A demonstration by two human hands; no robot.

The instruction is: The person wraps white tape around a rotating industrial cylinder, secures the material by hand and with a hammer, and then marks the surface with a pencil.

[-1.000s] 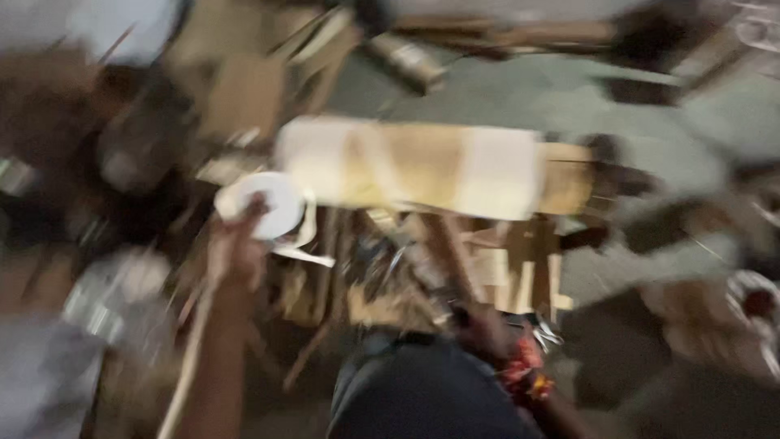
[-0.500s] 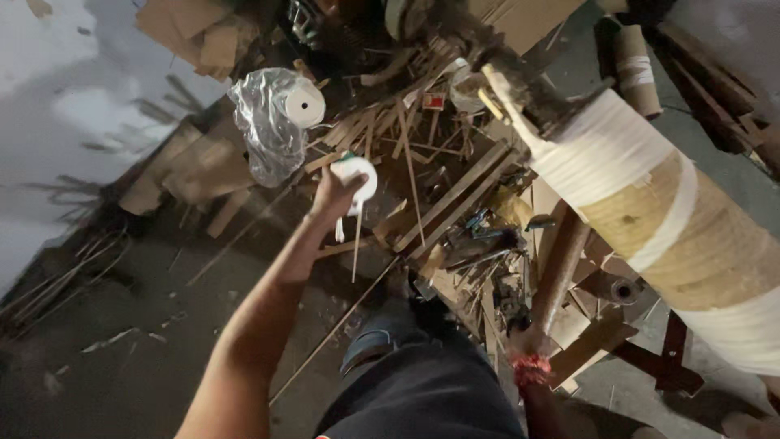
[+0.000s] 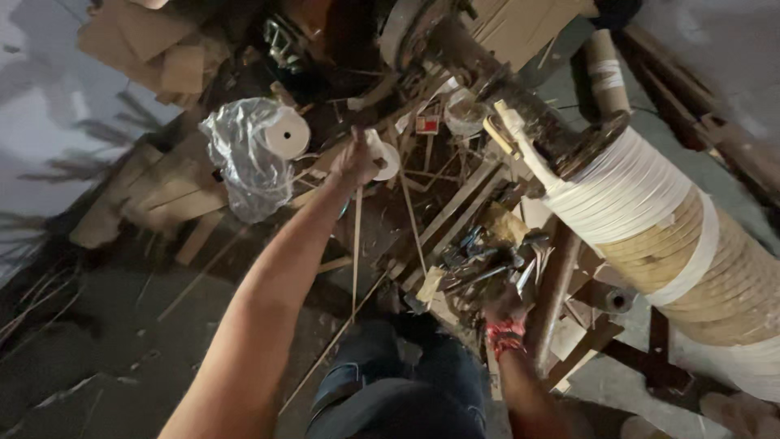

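Left arm: bare, stretched far forward and up from the lower frame, elbow nearly straight.
Left hand [image 3: 354, 162]: at full reach, back of the hand toward the camera, fingers curled closed in a grip.
Right arm: bent, kept low and near the body, a red band at the wrist.
Right hand [image 3: 502, 302]: lowered, fingers hidden; grip unclear.

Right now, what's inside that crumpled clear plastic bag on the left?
The clear plastic bag holds a white roll with a hollow core, its end showing at the bag's opening. The crinkled plastic hides the rest of the inside. The left hand grips another white roll just beside it.
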